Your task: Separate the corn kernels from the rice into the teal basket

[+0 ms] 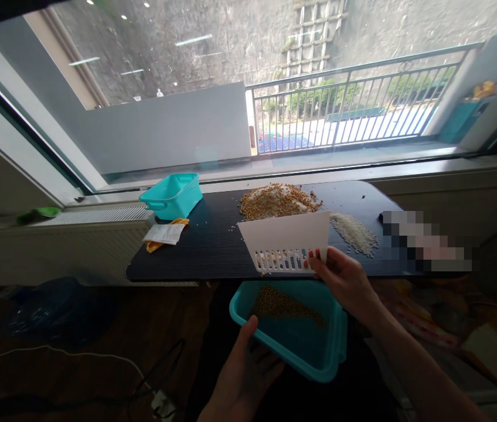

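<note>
My right hand [347, 281] pinches the lower right corner of a white slotted scraper [286, 234], which stands tilted at the table's near edge. Rice and tan beans show through its slots. Behind it lies a heap of tan beans mixed with white rice [279, 200]. To its right is a smaller patch of white rice [357, 234]. Below the table edge, my left hand [246, 369] grips the near left rim of a teal plastic tub [305, 351], thumb over the rim and fingers beneath. Tan beans [281, 305] lie along the tub's far side.
A second teal tub [173, 199] stands at the back left of the dark table [213, 252]. Before it lie a white packet [166, 233] and yellow cloth. A pixelated object [428, 241] occupies the right end. Beyond the table is a window; a white cable [99, 355] crosses the floor.
</note>
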`<action>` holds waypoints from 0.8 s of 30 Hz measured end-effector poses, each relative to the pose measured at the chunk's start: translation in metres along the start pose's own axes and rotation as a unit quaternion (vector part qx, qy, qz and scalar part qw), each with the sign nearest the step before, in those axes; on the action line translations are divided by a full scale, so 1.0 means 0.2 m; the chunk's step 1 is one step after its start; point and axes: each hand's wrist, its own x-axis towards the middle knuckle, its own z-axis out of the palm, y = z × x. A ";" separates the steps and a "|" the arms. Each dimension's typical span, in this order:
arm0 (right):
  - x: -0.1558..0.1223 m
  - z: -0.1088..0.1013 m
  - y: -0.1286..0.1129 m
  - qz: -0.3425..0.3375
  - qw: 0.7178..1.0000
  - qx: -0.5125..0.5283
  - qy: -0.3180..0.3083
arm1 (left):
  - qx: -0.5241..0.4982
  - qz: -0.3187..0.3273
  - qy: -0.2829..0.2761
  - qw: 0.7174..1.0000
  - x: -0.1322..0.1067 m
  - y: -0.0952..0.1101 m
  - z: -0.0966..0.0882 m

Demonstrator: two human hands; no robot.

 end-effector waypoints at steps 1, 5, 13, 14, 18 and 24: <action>0.00 -0.01 0.00 -0.002 1.000 0.003 0.002 | 0.001 0.000 0.001 1.000 0.00 0.00 0.00; 0.01 -0.03 0.00 -0.006 1.000 -0.004 0.009 | -0.002 0.004 0.014 1.000 0.01 0.00 0.01; 0.01 -0.02 -0.01 -0.027 0.999 -0.026 -0.005 | -0.022 0.018 -0.007 1.000 -0.01 -0.01 0.00; 0.01 -0.02 -0.01 -0.029 0.999 -0.028 -0.006 | -0.020 0.021 -0.009 1.000 -0.01 -0.01 0.00; 0.02 0.00 0.00 -0.027 0.999 -0.031 -0.008 | -0.013 0.020 0.002 1.000 0.00 -0.01 -0.01; -0.03 -0.03 -0.03 -0.016 1.000 0.001 0.019 | 0.011 0.035 0.020 0.999 0.05 -0.03 -0.07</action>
